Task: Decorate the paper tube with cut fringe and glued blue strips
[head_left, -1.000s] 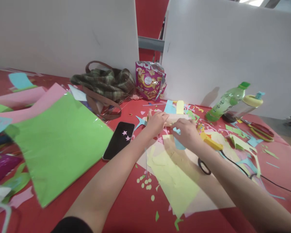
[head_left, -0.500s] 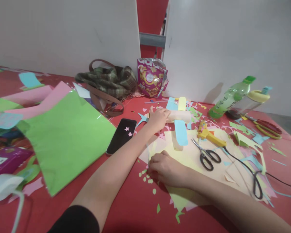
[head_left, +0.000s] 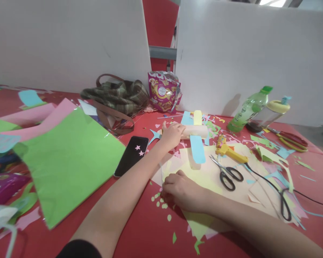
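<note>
Reaching forward, my left hand [head_left: 173,135] is closed over the left part of a pale paper tube [head_left: 196,131], which lies on its side. A blue strip [head_left: 198,150] sticks out from the tube toward me, and a yellow strip [head_left: 197,117] stands on its far side. Nearer to me, my right hand [head_left: 183,190] rests with curled fingers at the left edge of a pale yellow sheet [head_left: 201,181]. The undersides of its fingers are hidden, so anything in them cannot be seen. Small round paper dots [head_left: 164,206] lie beside it.
Black-handled scissors [head_left: 221,167] and a yellow glue gun [head_left: 233,153] with a trailing cable lie right of my hands. A phone [head_left: 129,161] and a green sheet [head_left: 75,161] lie left. Behind stand a snack bag [head_left: 163,91], a plaid bag [head_left: 123,95] and a green bottle [head_left: 244,111].
The whole view has shifted slightly, so the objects appear a little lower and further left. Both hands keep nearly the same pose and place on the table.
</note>
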{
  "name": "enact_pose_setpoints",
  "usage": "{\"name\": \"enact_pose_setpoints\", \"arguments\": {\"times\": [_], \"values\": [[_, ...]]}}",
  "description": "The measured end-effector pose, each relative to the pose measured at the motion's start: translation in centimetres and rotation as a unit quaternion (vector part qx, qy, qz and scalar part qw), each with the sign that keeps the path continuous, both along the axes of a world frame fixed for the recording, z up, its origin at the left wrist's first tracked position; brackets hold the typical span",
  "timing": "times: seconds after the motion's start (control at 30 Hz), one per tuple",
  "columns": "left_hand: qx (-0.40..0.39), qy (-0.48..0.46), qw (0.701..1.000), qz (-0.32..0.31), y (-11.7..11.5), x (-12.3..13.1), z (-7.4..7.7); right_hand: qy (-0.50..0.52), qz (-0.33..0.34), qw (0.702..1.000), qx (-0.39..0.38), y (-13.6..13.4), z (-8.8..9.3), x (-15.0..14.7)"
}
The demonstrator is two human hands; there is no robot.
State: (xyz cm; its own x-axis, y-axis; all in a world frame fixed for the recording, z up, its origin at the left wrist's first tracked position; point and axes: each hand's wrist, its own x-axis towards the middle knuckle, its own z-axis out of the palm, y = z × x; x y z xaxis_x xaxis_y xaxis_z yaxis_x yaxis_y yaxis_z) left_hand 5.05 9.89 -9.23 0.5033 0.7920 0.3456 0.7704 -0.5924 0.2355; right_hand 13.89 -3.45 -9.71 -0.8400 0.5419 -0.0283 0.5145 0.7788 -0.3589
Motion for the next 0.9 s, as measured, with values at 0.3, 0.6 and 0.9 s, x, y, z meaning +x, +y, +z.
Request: {"name": "enact_pose_setpoints", "arguments": {"times": [0.3,0.6,0.9], "values": [[0.007,0.0,1.0,0.003,0.22,0.12,-0.35,0.009,-0.008,1.0,0.01,-0.15,-0.27,0.05],[0.01,0.011,1.0,0.009,0.34,0.17,-0.31,0.032,-0.003,0.999,-0.001,0.03,-0.53,0.02],[0.012,0.019,1.0,0.012,0.24,0.19,-0.28,0.011,0.008,1.0,0.006,-0.04,-0.38,0.11]]}}
